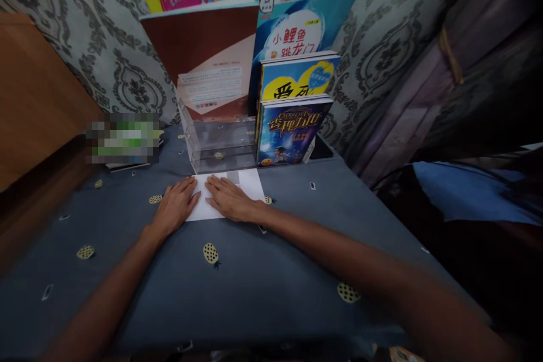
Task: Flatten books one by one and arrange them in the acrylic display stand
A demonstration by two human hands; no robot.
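Observation:
A white sheet of paper (252, 184) lies flat on the table in front of a clear acrylic book stand (207, 159). My left hand (176, 201) rests palm down over its left edge, fingers stretched out. Lying flat near the middle of the sheet, my right hand (229, 198) has its fingers extended too. A grey printed patch (233, 177) shows on the paper just beyond the right fingers. Neither hand grasps anything. What is printed under the palms is hidden.
The stand carries several books, among them a dark blue book (292, 130) and a brown-backed book (212, 56). A blurred-out stack (127, 141) sits at the back left. The grey-blue tablecloth (271, 288) has a pineapple pattern. A curtain (399, 85) hangs at right.

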